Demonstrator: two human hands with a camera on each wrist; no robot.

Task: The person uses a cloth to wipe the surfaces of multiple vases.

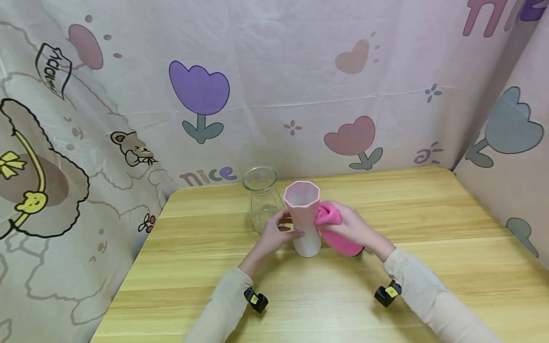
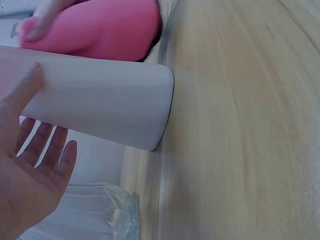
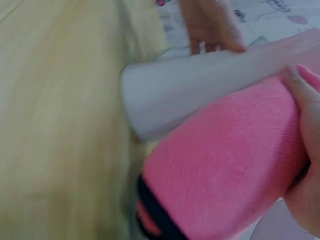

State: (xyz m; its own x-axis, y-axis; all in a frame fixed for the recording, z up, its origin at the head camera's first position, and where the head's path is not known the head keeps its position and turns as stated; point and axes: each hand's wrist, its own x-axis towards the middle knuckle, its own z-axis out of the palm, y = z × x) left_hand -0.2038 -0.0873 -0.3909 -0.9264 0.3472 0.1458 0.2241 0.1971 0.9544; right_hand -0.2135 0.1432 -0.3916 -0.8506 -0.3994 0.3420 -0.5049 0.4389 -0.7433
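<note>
A tall faceted vase (image 1: 303,214), pink at the top and white below, stands upright on the table. My left hand (image 1: 276,232) holds it from the left, the thumb on its near face and the other fingers at its far left side. In my right hand (image 1: 351,226) is a bunched pink cloth (image 1: 340,240) with a dark edge, held against the vase's right side. The cloth (image 3: 225,165) hangs down below the hand in the right wrist view. A clear glass vase (image 1: 260,181) stands behind the left hand, its lower part partly hidden.
The wooden table (image 1: 206,267) ends at a printed curtain (image 1: 266,109) at the back. More printed fabric (image 1: 55,267) hangs at the left, and another panel hangs at the right. A small black camera (image 1: 256,300) sits on each wrist.
</note>
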